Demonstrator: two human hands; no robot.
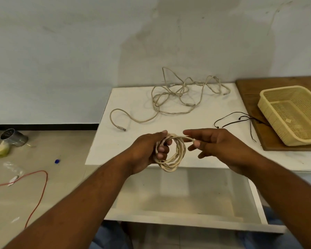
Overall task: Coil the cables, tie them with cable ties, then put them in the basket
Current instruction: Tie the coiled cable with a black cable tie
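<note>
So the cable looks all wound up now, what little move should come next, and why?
Probably tuck the last end under the fingers of the left hand. That hand already grips the coiled cable, the right hand only pinches the short end, and no tie is on it yet. Freeing the right hand lets it reach the black ties on the table.
</note>
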